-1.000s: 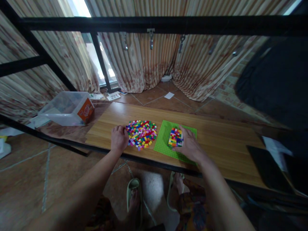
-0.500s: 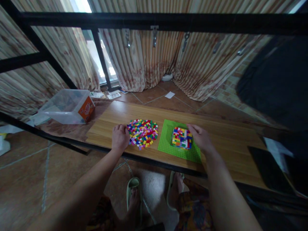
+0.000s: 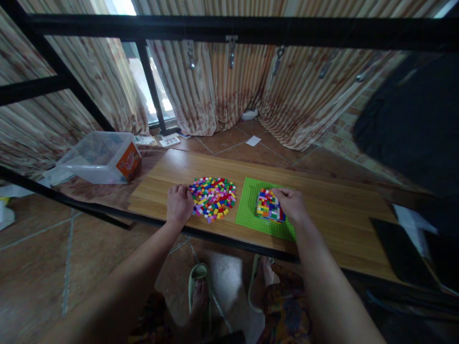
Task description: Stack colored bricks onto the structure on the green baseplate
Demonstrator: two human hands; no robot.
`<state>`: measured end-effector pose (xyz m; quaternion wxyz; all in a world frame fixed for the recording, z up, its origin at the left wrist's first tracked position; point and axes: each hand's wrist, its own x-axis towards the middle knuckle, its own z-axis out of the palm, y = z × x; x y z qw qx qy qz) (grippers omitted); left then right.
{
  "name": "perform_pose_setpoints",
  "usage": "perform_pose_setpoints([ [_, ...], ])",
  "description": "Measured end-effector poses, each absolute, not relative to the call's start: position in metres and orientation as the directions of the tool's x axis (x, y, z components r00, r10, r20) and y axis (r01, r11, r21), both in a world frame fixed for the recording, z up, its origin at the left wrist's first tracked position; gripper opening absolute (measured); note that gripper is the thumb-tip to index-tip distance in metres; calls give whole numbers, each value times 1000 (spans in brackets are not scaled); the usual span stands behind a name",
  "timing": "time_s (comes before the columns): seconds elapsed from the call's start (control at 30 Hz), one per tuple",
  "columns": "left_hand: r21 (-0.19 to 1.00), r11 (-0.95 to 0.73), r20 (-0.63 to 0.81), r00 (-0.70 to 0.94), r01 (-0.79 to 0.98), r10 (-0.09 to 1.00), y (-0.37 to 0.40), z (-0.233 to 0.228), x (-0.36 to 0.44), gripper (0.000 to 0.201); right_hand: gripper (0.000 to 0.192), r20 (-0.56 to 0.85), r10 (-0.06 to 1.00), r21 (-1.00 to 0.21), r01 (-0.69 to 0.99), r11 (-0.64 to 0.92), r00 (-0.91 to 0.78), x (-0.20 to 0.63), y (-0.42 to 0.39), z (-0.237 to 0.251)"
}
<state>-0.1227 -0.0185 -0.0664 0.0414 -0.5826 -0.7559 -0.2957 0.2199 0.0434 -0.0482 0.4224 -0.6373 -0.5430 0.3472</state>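
A multicoloured block of stacked toy bricks (image 3: 268,204) sits on a green studded baseplate (image 3: 247,210). My right hand (image 3: 291,203) is over the block's right side, thumb and forefinger pinched together at its upper right. Whatever is between those fingertips is too small or hidden to make out. To the left lies a loose pile of small coloured bricks (image 3: 213,198). My left hand (image 3: 180,203) rests on the table at the pile's left edge with its fingers curled in. I cannot see whether it holds a brick.
The long wooden table (image 3: 172,167) has a dark front edge. A clear plastic bin (image 3: 96,160) with an orange label stands on the left, beyond the table. A black bar (image 3: 229,28) crosses above, with metal brackets hanging from it. A dark flat object (image 3: 401,248) lies at the right end.
My right hand has moved left, from beside the brick block to over its upper right part. My left hand has stayed at the pile's edge.
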Motion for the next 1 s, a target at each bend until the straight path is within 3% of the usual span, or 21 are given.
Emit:
perform_pose_setpoints([
  [0.53,376,140,424,-304,916,853,-16,-67,-125,21,43,45,987,-925,380,-17,153,222,43,-47],
  [0.77,384,143,418,-310,912,854,-17,-66,-124,22,39,321,898,-880,446,165,300,211,33,-26],
  [0.87,379,146,404,-305,914,862,-17,-65,-123,23,32,431,887,-833,450,321,165,185,19,-15],
  [1.0,373,136,403,-292,918,867,-18,-65,-123,24,24,450,876,-723,504,472,-173,147,2,-13],
])
